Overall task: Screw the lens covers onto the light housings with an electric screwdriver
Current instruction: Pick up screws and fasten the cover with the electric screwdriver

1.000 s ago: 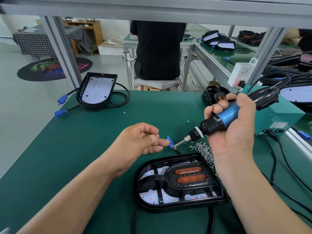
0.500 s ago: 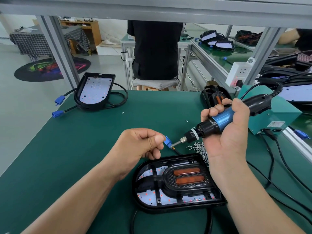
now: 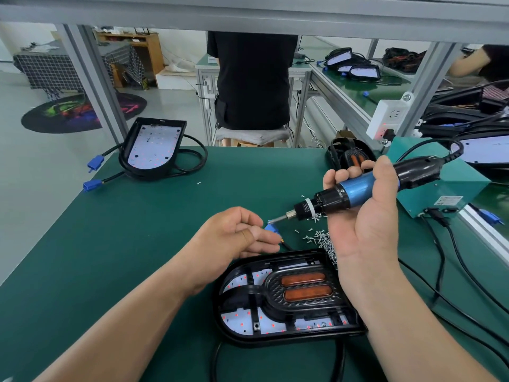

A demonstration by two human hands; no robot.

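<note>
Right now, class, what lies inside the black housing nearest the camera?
Inside the housing: a white board with red dots, partly covered by the black lens cover with two orange lenses. The right forearm hides its right edge.

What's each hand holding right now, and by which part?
Right hand grips the electric screwdriver by its blue barrel. Whether the left hand pinches anything cannot be told.

Blue-black electric screwdriver (image 3: 358, 193) gripped in right hand (image 3: 366, 216), tilted, bit pointing twd left hand (image 3: 237, 235). Black light housing (image 3: 275, 340) w/ lens cover (image 3: 303, 288) lies flat below both hands. Screws (image 3: 322, 241) piled btwn.
</note>
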